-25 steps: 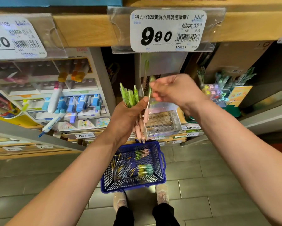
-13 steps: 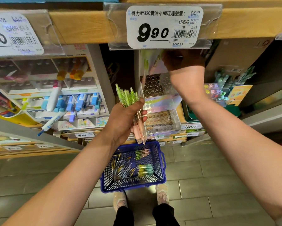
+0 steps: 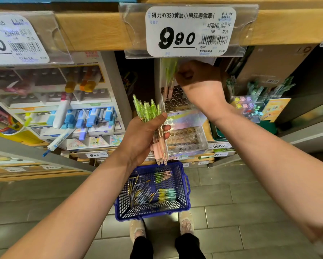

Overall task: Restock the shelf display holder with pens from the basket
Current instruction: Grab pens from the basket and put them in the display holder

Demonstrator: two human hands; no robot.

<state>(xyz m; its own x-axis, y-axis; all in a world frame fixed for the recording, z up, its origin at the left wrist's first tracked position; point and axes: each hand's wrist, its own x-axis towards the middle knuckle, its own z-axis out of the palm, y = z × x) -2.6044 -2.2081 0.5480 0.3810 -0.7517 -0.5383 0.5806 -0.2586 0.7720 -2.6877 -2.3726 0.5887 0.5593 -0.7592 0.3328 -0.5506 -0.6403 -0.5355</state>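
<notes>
— Several loose pens (image 3: 147, 193) in the basket (image 3: 186, 181)?
— Plenty; left hand (image 3: 142, 139) grips a bunch (image 3: 147, 111) above it; right hand (image 3: 201, 85), grip unclear, is at upright pens (image 3: 169, 79) in the holder (image 3: 177, 101)'s top tier.

forearms (image 3: 78, 202): bare | trousers (image 3: 141, 247): black | shoes (image 3: 137, 230): pale, perhaps pinkish

basket (image 3: 151, 212) on floor (image 3: 250, 193); holder (image 3: 187, 139) above it; markers (image 3: 93, 118) left

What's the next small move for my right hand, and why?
Probably push the two pens down into the display holder, then let go: the right hand pinches their tops, and the left hand holds a bundle waiting.
</notes>
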